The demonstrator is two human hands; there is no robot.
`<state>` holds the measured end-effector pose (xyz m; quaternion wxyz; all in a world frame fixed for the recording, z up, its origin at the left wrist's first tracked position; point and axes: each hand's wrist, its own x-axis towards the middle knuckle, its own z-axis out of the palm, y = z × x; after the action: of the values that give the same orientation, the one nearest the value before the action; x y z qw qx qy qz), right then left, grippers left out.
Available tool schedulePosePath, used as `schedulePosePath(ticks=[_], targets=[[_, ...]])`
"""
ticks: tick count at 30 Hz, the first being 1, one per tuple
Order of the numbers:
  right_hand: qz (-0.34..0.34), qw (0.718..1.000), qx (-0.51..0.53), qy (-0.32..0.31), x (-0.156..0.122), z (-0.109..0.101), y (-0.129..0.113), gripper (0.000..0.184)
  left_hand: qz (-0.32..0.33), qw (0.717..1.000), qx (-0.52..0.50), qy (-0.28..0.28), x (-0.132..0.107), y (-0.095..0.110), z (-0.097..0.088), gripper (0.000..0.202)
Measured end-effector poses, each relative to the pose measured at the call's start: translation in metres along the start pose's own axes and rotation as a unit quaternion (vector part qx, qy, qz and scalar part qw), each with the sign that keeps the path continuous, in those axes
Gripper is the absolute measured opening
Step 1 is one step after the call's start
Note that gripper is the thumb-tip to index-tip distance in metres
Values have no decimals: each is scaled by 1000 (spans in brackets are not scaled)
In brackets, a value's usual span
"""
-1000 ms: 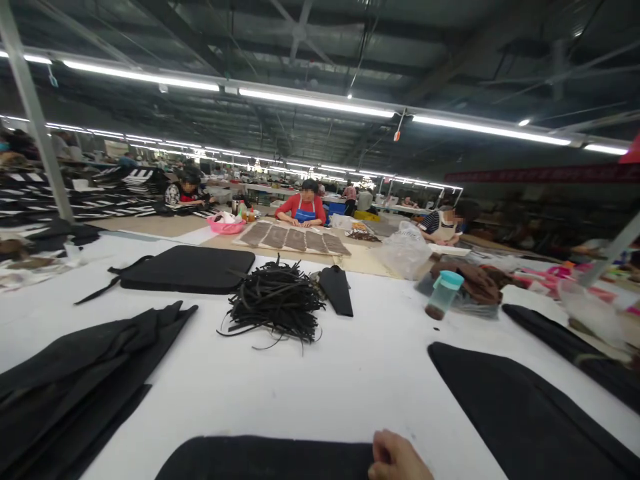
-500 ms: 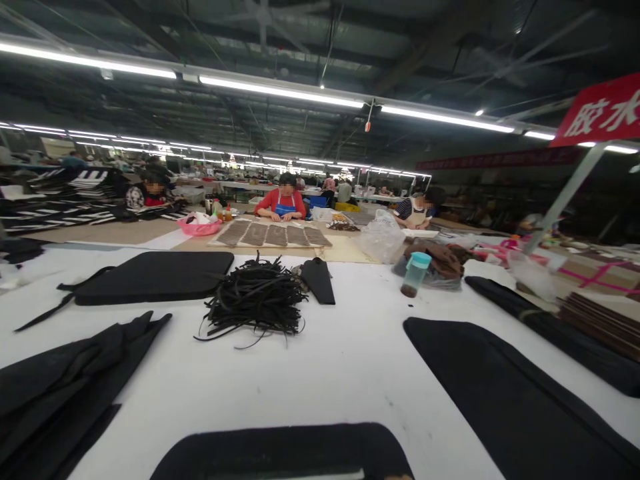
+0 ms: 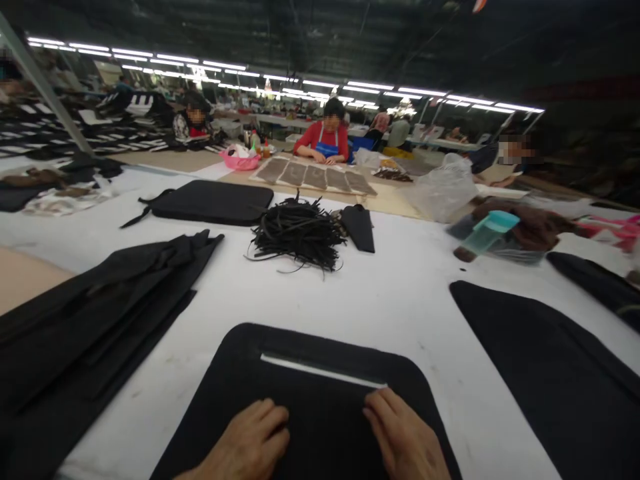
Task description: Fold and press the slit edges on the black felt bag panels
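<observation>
A black rounded panel [image 3: 320, 413] lies on the white tabletop in front of me, its near end below the picture's edge. Across its upper part runs a thin white strip [image 3: 323, 372], slightly slanted. My left hand [image 3: 250, 440] rests on the panel below the strip's left end, fingers curled and pressed together. Beside the strip's right end is my right hand [image 3: 403, 433], its fingers bent and close together against the black surface. Whatever either hand pinches is hidden, black against black.
Beyond the panel sits a heap of black strips [image 3: 300, 233] beside a black tapered piece [image 3: 359, 228]. Folded black fabric [image 3: 100, 320] lies left, another black panel [image 3: 555, 367] right. A turquoise-lidded bottle [image 3: 487, 235] stands at the back right. A co-worker [image 3: 325, 137] sits across the table.
The view has tipped down and rotated, bringing more of the near black panel and its white strip into sight. Both my hands now show on the panel.
</observation>
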<state>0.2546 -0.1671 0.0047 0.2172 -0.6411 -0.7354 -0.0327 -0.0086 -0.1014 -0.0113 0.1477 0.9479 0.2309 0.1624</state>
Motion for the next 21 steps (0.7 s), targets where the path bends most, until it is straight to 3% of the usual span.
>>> schedulePosePath(ticks=[5, 10, 15, 21], targets=[[-20, 991, 68, -111, 35, 15, -48, 22, -73, 997, -29, -13, -13, 8, -15, 29], [-15, 980, 85, -180, 65, 33, -68, 14, -127, 986, -103, -26, -8, -5, -26, 20], [-17, 980, 69, -187, 94, 51, -78, 11, -164, 982, -95, 13, 9, -51, -37, 20], [-82, 987, -33, -133, 101, 74, -87, 11, -134, 990, -32, -8, 23, -88, -34, 28]])
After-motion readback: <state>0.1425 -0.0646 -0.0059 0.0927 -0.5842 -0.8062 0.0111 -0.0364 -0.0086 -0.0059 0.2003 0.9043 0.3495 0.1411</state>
